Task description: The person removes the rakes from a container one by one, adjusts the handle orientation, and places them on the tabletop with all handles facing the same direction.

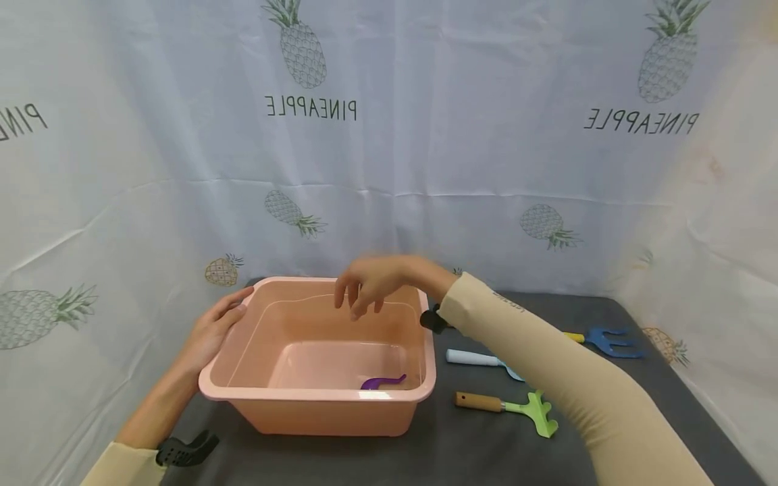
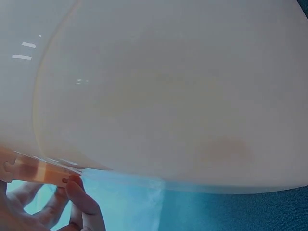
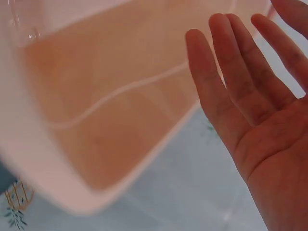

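Observation:
A pink plastic basin (image 1: 322,413) stands on the dark table. In the head view my left hand (image 1: 217,329) grips its left rim; the left wrist view shows that hand (image 2: 72,207) with thumb and fingers about the rim's edge. My right hand (image 1: 372,282) hangs over the back of the basin, its fingers loosely bent and pointing down. Nothing is in that hand (image 3: 269,101) in the right wrist view, where the fingers are fairly straight. A small purple curved piece (image 1: 383,383) lies inside the basin at the front right, its lower part hidden by the front wall.
Right of the basin lie a green rake with a wooden handle (image 1: 480,402), a tool with a pale blue handle (image 1: 473,358) and a blue fork (image 1: 610,343) with a yellow handle. My right sleeve (image 1: 547,358) partly covers them. A pineapple-print curtain (image 1: 389,148) hangs behind the table.

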Demonstrator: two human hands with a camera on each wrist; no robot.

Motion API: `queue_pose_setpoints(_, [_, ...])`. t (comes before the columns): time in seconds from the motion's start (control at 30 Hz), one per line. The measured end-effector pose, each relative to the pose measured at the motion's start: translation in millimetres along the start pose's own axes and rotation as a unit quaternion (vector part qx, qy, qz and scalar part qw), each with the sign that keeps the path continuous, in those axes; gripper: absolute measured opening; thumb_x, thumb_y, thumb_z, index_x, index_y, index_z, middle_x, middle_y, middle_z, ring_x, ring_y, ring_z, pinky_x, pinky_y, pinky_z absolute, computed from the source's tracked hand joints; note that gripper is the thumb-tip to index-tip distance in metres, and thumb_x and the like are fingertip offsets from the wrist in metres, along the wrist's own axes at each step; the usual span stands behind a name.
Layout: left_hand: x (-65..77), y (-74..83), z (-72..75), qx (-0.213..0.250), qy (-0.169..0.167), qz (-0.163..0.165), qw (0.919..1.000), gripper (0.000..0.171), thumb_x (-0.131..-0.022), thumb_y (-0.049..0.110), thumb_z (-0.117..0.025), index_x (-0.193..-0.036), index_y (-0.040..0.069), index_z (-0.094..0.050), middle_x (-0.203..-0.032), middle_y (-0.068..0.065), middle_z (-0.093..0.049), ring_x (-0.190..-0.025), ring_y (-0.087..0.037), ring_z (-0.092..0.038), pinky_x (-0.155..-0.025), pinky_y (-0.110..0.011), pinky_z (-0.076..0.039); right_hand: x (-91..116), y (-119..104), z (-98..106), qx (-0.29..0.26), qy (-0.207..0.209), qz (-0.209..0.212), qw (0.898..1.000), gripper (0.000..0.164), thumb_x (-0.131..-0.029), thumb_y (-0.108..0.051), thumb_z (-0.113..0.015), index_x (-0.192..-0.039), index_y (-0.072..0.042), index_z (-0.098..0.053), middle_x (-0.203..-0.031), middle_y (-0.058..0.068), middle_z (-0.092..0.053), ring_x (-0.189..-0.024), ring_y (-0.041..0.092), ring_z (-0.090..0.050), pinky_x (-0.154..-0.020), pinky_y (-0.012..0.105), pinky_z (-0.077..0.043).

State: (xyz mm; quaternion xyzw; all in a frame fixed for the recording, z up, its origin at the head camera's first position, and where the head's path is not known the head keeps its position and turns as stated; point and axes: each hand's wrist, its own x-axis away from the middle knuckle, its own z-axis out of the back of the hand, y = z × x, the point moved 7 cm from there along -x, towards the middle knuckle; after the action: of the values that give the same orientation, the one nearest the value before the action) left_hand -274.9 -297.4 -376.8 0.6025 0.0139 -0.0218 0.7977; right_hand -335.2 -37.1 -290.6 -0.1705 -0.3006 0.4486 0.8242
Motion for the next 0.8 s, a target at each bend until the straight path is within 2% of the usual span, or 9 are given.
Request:
queue_pose_setpoints(0.13, [0.3,-0.6,0.2,0.003,0.001,-0.003,1.0000,0.065,-0.110,0.045,-0.047,-0.164,0.014,-0.029,-0.126,0.026,-0.053,-0.108,0.009,-0.060,-0.085,-0.017,-0.055,-30,8,-22,-0.010,-0.048,-0.029,0.998,0.031,-0.096,-0.011,-0.072,-0.127,-0.009,-0.069,-0.119,0.015,-0.073,-0.100,0.020,-0.072,-0.084,0.045,-0.063])
queue_pose_setpoints(0.23, [-0.4,-0.8,0.5,0.002,0.001,-0.003,1.0000,0.065,-0.110,0.045,-0.047,-0.164,0.014,-0.029,-0.125,0.026,-0.054,-0.107,0.008,-0.061,-0.085,-0.017,-0.056,-45,15,-35,-0.018,-0.066,-0.053,0.996,0.030,-0.096,-0.013,-0.072,-0.126,-0.010,-0.069,-0.118,0.012,-0.073,-0.101,0.023,-0.071,-0.088,0.046,-0.062])
queue_pose_setpoints(0.4, [-2.6,0.0,1.1,-0.005,0.009,-0.002,0.9999,0.064,-0.110,0.043,-0.048,-0.164,0.013,-0.031,-0.127,0.024,-0.053,-0.107,0.010,-0.059,-0.085,-0.015,-0.054,-59,27,-57,-0.049,-0.093,-0.099,0.990,0.029,-0.093,-0.017,-0.076,-0.122,-0.016,-0.071,-0.111,0.000,-0.073,-0.105,0.027,-0.073,-0.091,0.045,-0.061])
queue_pose_setpoints(0.57, [-1.7,0.0,1.2,-0.014,0.010,-0.001,0.9999,0.064,-0.110,0.044,-0.047,-0.164,0.013,-0.031,-0.134,0.014,-0.053,-0.107,0.011,-0.058,-0.086,-0.015,-0.054,-74,37,-90,-0.025,-0.152,-0.149,0.977,0.028,-0.092,-0.013,-0.076,-0.120,-0.017,-0.074,-0.106,0.004,-0.077,-0.112,0.030,-0.071,-0.092,0.046,-0.060])
queue_pose_setpoints(0.7, [-1.3,0.6,-0.5,-0.001,0.002,0.000,1.0000,0.066,-0.109,0.047,-0.047,-0.165,0.015,-0.029,-0.134,0.013,-0.053,-0.108,0.007,-0.061,-0.086,-0.018,-0.056,-80,46,-107,-0.022,-0.192,-0.190,0.963,0.025,-0.087,-0.010,-0.078,-0.110,-0.021,-0.077,-0.101,0.006,-0.077,-0.104,0.028,-0.071,-0.095,0.046,-0.059])
queue_pose_setpoints(0.8, [-0.2,0.7,-0.7,0.004,-0.001,0.006,1.0000,0.066,-0.109,0.047,-0.047,-0.165,0.017,-0.028,-0.130,0.016,-0.053,-0.109,0.006,-0.062,-0.086,-0.019,-0.056,-90,51,-120,-0.013,-0.217,-0.193,0.957,0.024,-0.084,-0.007,-0.079,-0.103,-0.022,-0.078,-0.093,0.007,-0.074,-0.091,0.025,-0.069,-0.091,0.045,-0.061])
